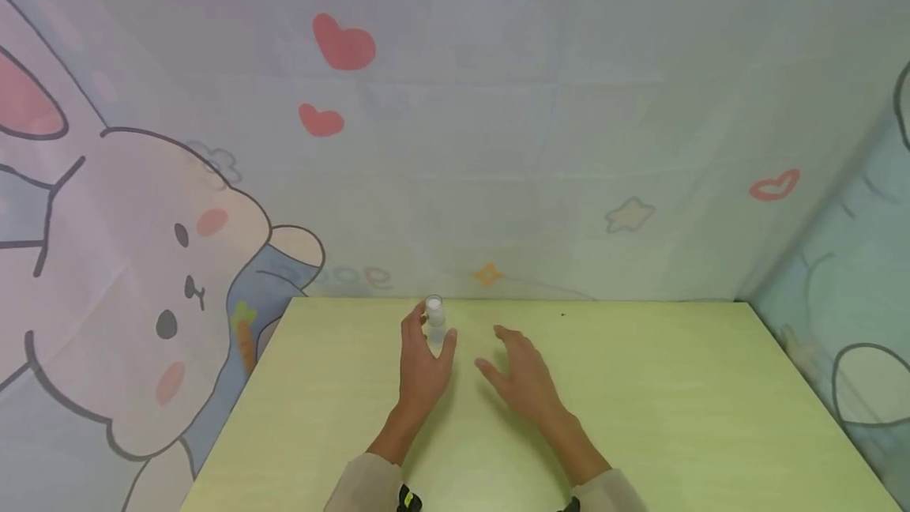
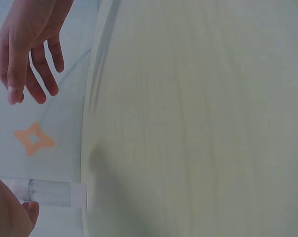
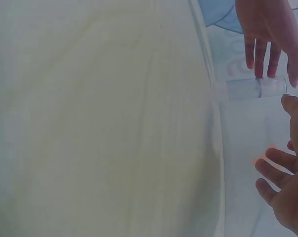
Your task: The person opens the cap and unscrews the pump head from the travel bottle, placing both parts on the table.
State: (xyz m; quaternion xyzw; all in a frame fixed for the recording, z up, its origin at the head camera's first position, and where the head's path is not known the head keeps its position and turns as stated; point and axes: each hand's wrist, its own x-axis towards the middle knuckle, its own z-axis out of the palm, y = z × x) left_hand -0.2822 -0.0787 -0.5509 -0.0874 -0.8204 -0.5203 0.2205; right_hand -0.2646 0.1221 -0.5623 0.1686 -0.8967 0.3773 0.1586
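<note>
A small clear cylindrical container (image 1: pixel 435 313), whitish at its upper part, stands upright near the table's back edge. My left hand (image 1: pixel 423 366) reaches around it, fingers along its left side and thumb at the right, apart from it. The right wrist view shows those fingers nearly straight, their tips right at the wall of the container (image 3: pixel 245 89). A white band marks its lower end in the left wrist view. To the right, my right hand (image 1: pixel 524 378) hovers over the table with spread, relaxed fingers and nothing in them, its palm turned toward the container.
The pale yellow-green table (image 1: pixel 675 393) runs back to a wall cloth (image 1: pixel 498 133) printed with hearts, stars and a rabbit. Another printed cloth (image 1: pixel 870 299) hangs along the right side. A tiny dark speck (image 1: pixel 563 314) lies near the table's back edge.
</note>
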